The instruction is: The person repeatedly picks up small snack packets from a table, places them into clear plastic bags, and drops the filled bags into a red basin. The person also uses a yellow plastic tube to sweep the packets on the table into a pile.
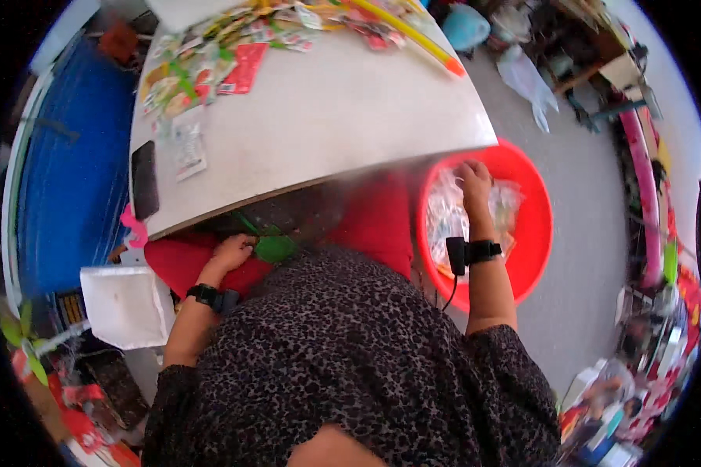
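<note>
My left hand (232, 253) rests over my lap below the table's near edge. Its fingers are drawn together at the edge of a flat green object (276, 249) with thin green strips beside it; its kind is unclear. My right hand (474, 180) reaches into a round red tub (539, 226) right of the table. Its fingers are curled closed above a heap of clear plastic packets (444, 206), and what they hold, if anything, is too small to name. Dark bands sit on both wrists, and a cable hangs from the right one.
The white table (311, 109) bears a pile of colourful small packets (234, 47), a clear packet (188, 144), a dark phone (145, 179) and a yellow stick with an orange tip (413, 35). A white foam box (125, 307) stands at left. Plastic bags (526, 82) lie at far right.
</note>
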`<state>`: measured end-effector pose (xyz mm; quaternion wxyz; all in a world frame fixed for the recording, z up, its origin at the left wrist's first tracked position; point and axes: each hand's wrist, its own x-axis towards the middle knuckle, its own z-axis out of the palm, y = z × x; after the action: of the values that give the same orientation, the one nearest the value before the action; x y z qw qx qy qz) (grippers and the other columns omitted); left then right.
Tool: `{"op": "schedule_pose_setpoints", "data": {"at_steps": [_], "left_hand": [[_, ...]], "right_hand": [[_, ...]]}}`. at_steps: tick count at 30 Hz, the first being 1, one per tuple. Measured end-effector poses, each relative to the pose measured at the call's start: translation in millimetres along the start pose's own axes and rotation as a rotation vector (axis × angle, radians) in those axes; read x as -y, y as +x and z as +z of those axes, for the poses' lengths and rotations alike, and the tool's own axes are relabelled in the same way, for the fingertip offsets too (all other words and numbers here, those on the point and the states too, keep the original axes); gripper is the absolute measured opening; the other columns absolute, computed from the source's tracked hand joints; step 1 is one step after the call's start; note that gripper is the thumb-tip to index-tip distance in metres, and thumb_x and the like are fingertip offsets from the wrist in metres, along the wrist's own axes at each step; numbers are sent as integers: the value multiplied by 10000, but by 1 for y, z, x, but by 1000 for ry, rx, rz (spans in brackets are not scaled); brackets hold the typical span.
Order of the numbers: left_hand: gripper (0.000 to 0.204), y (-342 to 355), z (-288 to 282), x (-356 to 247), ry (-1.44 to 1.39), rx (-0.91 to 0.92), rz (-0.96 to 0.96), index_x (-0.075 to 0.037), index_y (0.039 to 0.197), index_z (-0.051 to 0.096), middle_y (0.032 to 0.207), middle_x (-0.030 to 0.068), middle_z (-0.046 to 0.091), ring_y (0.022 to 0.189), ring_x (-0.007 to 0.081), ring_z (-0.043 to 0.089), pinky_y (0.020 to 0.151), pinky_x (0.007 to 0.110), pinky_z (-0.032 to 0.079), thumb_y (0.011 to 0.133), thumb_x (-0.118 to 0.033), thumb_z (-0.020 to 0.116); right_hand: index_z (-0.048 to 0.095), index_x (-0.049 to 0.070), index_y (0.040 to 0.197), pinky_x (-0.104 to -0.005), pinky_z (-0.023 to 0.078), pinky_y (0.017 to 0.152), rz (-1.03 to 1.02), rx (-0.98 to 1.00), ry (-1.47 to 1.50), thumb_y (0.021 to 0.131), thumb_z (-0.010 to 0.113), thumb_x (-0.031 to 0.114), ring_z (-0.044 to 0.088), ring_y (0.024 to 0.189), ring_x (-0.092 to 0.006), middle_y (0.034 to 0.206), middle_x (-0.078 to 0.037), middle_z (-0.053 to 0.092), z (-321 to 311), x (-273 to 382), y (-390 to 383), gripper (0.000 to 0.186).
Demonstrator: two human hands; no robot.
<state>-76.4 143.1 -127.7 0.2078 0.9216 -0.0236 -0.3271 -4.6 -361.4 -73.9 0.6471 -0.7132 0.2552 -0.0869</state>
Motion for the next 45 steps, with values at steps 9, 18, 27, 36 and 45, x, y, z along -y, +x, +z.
{"op": "schedule_pose_setpoints", "data": {"at_steps": [9, 18, 27, 36, 45], "left_hand": [[264, -4, 5, 12, -22, -94, 6, -75, 876, 533, 856, 138, 549, 804, 300, 521, 667, 381, 412, 699, -265, 484], [274, -5, 4, 9, -50, -98, 45, -66, 888, 532, 870, 154, 546, 813, 313, 515, 675, 390, 409, 706, -259, 466], [274, -2, 5, 13, -80, -62, 29, -70, 891, 531, 897, 156, 540, 834, 309, 511, 695, 392, 405, 703, -256, 457], [321, 7, 14, 21, -29, -67, -30, -91, 945, 519, 974, 153, 518, 885, 315, 495, 728, 399, 397, 703, -286, 438], [336, 6, 11, 18, -63, -46, -6, -78, 975, 508, 968, 177, 512, 873, 337, 488, 721, 412, 393, 712, -272, 432]], "right_hand": [[483, -22, 894, -224, 417, 556, -337, 168, -109, 732, 493, 78, 496, 610, -109, 739, -63, 524, 53, 48, -5, 191], [491, -18, 852, -235, 400, 599, -653, 97, -283, 724, 491, 65, 479, 650, -120, 727, -57, 513, 66, 72, 65, 152], [496, 37, 930, -366, 392, 746, -854, -129, -824, 691, 534, 203, 494, 885, -303, 916, -175, 522, 98, 129, 144, 293], [352, 98, 1101, -469, 384, 708, -599, 31, -1427, 668, 527, 194, 507, 886, -290, 930, -135, 521, 130, 145, 163, 476], [385, 60, 985, -428, 419, 632, -753, 140, -1154, 649, 488, 192, 526, 731, -365, 778, -211, 542, 146, 146, 143, 376]]}}
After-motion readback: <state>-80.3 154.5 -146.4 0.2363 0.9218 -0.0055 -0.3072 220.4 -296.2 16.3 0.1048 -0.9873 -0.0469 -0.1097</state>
